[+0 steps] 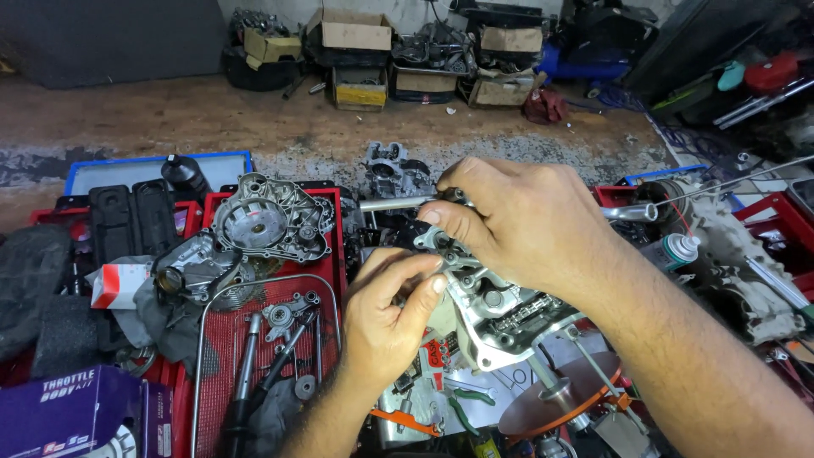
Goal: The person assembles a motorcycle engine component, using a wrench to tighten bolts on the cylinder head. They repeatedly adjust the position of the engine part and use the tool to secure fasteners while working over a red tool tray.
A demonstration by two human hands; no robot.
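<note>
Centre of the frame: right hand [517, 222] curled tight around a metal tool [398, 203], tip at the top of the silver engine casing [500, 309]. Just below and left, left hand [386, 318] pinching the casing's upper edge (fingertips pressed together). Left of centre, round grey engine cover [270, 219] on a red tray [331, 254].
</note>
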